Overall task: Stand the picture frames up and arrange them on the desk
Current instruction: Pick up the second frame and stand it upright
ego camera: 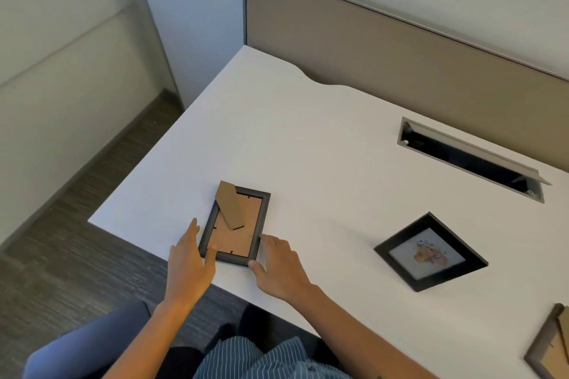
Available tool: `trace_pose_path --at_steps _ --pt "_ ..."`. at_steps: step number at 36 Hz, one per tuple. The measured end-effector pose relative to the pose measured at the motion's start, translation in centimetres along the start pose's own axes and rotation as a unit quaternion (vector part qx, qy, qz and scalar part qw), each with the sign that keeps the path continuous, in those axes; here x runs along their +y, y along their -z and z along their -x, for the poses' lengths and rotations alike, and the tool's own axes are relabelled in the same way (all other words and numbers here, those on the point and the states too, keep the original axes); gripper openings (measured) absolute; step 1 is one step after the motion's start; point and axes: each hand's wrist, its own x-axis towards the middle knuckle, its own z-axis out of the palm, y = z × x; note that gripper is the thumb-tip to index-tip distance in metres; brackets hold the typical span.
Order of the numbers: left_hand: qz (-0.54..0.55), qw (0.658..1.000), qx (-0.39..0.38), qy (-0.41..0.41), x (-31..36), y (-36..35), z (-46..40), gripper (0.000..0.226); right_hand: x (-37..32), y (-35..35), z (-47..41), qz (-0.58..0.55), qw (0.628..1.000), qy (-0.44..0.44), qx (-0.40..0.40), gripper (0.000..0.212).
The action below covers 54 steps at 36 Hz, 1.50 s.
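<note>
A black picture frame (243, 238) lies face down near the desk's front left corner, its brown cardboard back up and its easel flap (228, 204) swung out. My left hand (189, 264) touches its left edge, thumb on the backing. My right hand (277, 268) touches its lower right corner, fingers spread. Neither hand has lifted it. A second black frame (431, 252) lies face up to the right, showing a small coloured print. A third frame (551, 348), back up, is cut off by the lower right border.
The white desk (308, 132) has a beige partition panel (385, 43) along its far side and an open cable hatch (471, 158) at the back right. A blue chair arm (92, 341) is at the lower left. Dark floor lies left of the desk.
</note>
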Motion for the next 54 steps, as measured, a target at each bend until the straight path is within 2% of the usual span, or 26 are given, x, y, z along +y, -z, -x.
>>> trace_pose_path --at_steps 7,14,21,24,29,36,41,46,48,51,54 --pt "0.020 1.000 -0.001 0.008 0.6 -0.6 0.9 0.077 -0.8 -1.6 0.3 -0.074 0.997 -0.011 0.003 0.079" --pt "0.085 0.995 -0.025 0.040 2.3 -0.1 1.5 0.095 -2.2 -2.2 0.2 -0.201 0.979 -0.045 0.010 0.095" --pt "0.119 0.991 -0.037 0.038 4.5 1.1 0.6 0.103 -1.8 -0.4 -0.5 -0.260 0.965 -0.040 0.012 0.086" --pt "0.121 0.991 -0.048 0.039 4.4 1.1 1.5 0.093 -0.7 -1.3 0.2 -0.260 0.965 -0.031 0.033 0.079" --pt "0.111 0.994 -0.017 0.006 4.7 1.7 1.2 0.077 -0.7 -0.7 0.2 -0.239 0.967 -0.011 0.094 0.076" --pt "0.096 0.994 -0.003 -0.054 6.6 2.2 -0.3 0.059 -0.2 2.1 0.0 -0.187 0.960 0.038 0.206 0.053" --pt "0.100 0.989 0.022 -0.110 8.5 3.2 -2.3 0.038 0.0 4.7 -0.6 -0.176 0.939 0.056 0.290 0.038" --pt "0.146 0.972 0.027 -0.182 10.4 4.2 -4.3 0.023 -0.3 7.7 -1.1 -0.229 0.914 0.073 0.327 0.018" --pt "0.149 0.972 0.022 -0.182 11.4 4.4 -5.2 0.015 -0.2 8.9 -1.2 -0.223 0.915 0.076 0.329 0.008" --pt "0.152 0.979 0.003 -0.139 13.0 4.7 -6.1 0.006 -0.2 10.4 -1.1 -0.216 0.919 0.062 0.323 0.018" --pt "0.180 0.979 -0.041 -0.083 14.5 4.7 -6.2 0.009 -0.7 11.6 -0.4 -0.304 0.902 0.028 0.304 0.022"
